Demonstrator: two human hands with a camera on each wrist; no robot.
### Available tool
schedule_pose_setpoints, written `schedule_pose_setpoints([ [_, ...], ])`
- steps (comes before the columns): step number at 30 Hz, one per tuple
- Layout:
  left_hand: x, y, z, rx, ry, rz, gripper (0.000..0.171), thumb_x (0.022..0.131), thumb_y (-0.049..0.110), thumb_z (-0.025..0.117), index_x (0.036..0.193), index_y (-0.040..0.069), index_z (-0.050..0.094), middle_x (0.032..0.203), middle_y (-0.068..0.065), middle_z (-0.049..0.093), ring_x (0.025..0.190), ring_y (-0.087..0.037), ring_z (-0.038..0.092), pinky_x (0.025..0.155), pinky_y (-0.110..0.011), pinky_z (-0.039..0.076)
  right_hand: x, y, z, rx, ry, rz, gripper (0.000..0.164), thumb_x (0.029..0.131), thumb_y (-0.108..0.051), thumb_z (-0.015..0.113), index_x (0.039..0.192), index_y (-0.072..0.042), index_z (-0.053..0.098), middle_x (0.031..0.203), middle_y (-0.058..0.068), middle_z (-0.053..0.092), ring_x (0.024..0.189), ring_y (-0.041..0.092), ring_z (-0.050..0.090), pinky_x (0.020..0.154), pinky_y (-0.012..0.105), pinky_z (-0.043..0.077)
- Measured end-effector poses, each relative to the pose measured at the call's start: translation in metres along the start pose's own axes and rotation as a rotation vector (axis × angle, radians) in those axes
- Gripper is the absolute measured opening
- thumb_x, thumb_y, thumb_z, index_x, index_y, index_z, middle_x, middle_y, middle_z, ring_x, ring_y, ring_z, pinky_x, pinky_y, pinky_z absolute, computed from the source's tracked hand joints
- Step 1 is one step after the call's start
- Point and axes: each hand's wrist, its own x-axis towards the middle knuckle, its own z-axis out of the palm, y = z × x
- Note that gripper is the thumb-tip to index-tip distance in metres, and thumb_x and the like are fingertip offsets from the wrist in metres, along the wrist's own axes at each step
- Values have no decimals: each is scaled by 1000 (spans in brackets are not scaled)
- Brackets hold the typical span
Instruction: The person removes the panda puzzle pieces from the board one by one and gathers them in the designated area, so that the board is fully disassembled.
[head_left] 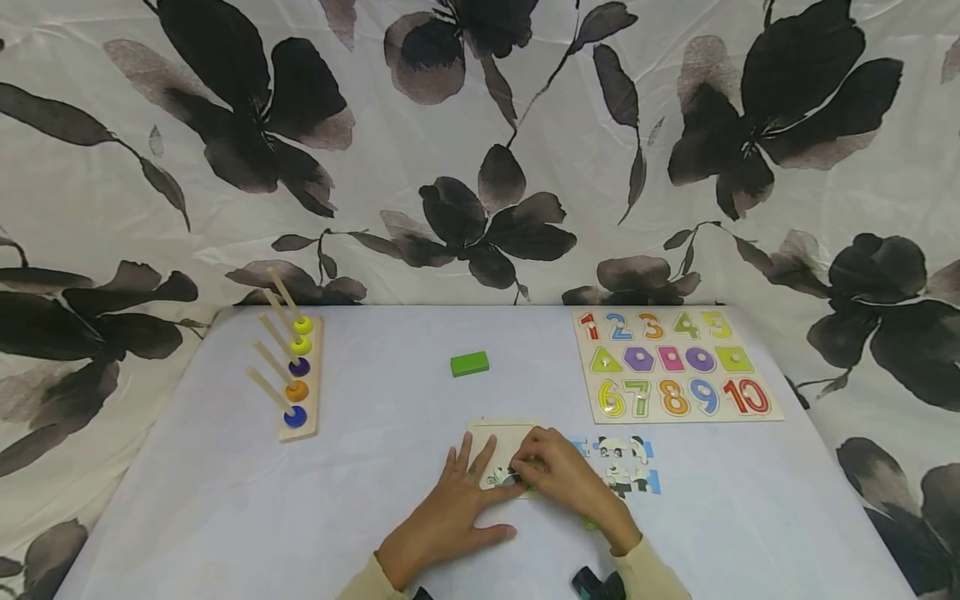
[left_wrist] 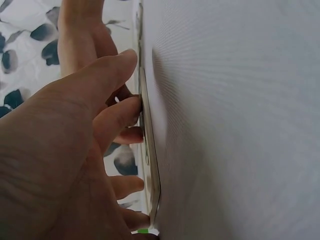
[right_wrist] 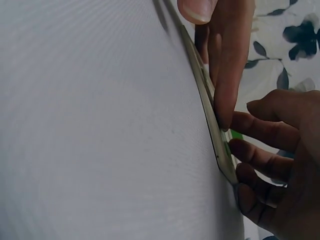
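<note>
A small pale wooden puzzle board (head_left: 487, 432) lies near the front middle of the table, with printed panda puzzle pieces (head_left: 498, 477) along its lower part. My left hand (head_left: 457, 512) rests across its lower left with fingers spread, the index fingertip reaching the pieces. Over the board's right side is my right hand (head_left: 558, 471), fingers bent and fingertips pressing on the board. In the right wrist view, the right fingertips (right_wrist: 239, 149) touch the board's face and the thumb stands apart from them. Several loose panda pieces (head_left: 618, 467) lie just right of the board, partly behind the right hand.
A green block (head_left: 469, 364) lies beyond the board. At left stands a wooden peg stand (head_left: 311, 392) with coloured beads. A number and shape board (head_left: 682, 425) sits at back right. A green piece (head_left: 590, 523) shows under the right wrist, and a black object (head_left: 596, 583) at the front edge.
</note>
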Motion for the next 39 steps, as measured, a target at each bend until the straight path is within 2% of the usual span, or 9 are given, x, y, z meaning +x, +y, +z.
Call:
schedule_pose_setpoints([
  [15, 0, 0, 1, -7, 5, 4, 53, 90, 57, 53, 139, 35, 51, 156, -25, 13, 138, -57, -1, 105, -72, 15, -1, -7, 5, -38, 12, 39, 14, 92, -19, 64, 84, -15, 74, 88, -13, 55, 83, 9, 48, 72, 27, 43],
  [28, 1, -1, 1, -2, 39, 16, 51, 90, 55, 56, 136, 33, 55, 155, -27, 17, 137, -58, 2, 103, -73, 17, 0, -7, 4, -2, 6, 61, 13, 93, -21, 63, 85, -17, 73, 89, -13, 56, 84, 10, 49, 72, 27, 43],
  [39, 0, 0, 0, -2, 15, 9, 52, 89, 60, 52, 135, 35, 54, 156, -25, 12, 138, -56, -2, 104, -72, 16, 1, -6, 4, 34, -7, 66, 9, 92, -21, 65, 87, -18, 72, 88, -15, 62, 84, 11, 54, 76, 30, 44],
])
